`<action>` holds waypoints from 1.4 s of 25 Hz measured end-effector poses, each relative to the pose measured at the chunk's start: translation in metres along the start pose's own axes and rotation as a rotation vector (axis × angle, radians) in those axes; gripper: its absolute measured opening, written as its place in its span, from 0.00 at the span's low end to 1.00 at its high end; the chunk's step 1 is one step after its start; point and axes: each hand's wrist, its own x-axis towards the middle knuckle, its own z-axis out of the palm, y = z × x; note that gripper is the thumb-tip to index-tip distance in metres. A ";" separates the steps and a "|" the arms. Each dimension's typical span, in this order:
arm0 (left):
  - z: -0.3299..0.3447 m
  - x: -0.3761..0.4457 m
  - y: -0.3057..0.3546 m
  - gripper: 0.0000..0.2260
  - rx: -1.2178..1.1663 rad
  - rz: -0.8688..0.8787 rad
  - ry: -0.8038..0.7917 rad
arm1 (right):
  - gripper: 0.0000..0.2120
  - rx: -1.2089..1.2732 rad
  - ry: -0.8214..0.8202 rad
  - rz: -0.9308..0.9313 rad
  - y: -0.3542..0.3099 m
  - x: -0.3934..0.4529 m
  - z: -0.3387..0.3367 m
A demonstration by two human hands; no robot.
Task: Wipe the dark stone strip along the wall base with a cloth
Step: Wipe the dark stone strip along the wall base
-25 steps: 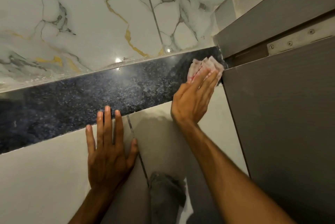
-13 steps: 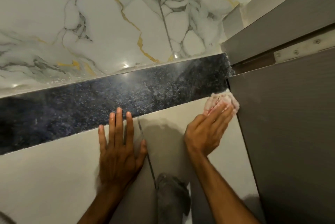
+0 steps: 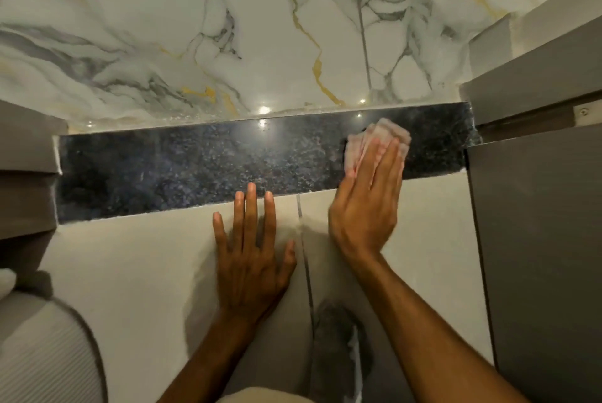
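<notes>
The dark speckled stone strip runs across the base of the marbled wall, between grey panels at both ends. My right hand presses a crumpled pale pink cloth flat against the right part of the strip, with its fingers over the cloth's lower half. Spread flat on the light floor tile just below the strip, my left hand holds nothing; its fingertips reach the strip's lower edge.
White marble wall tiles with grey and gold veins rise above the strip. A grey cabinet door stands at the right, another grey panel at the left. A white ribbed object sits at lower left. A grout line runs between my hands.
My right hand dropped with the cloth from the strip's right end to the floor tile, then returned onto the strip further left. The view widened to the left. My left hand stayed planted.
</notes>
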 end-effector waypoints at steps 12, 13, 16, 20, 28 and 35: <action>-0.015 -0.053 -0.051 0.34 0.075 -0.285 0.013 | 0.34 0.003 -0.097 -0.232 -0.101 -0.002 0.008; -0.013 -0.053 -0.052 0.33 0.084 -0.303 0.024 | 0.34 0.018 -0.132 -0.362 -0.129 -0.006 0.015; -0.017 -0.071 -0.063 0.32 0.136 -0.376 0.012 | 0.31 0.032 -0.214 -1.047 -0.132 -0.038 0.028; -0.026 -0.090 -0.071 0.34 0.168 -0.425 -0.056 | 0.33 -0.007 -0.178 -0.925 -0.099 -0.028 0.015; -0.017 -0.097 -0.079 0.34 0.064 -0.588 0.102 | 0.31 0.074 -0.297 -1.454 -0.191 -0.070 0.036; -0.015 -0.100 -0.082 0.35 0.039 -0.624 0.112 | 0.32 0.106 -0.343 -1.139 -0.248 -0.081 0.034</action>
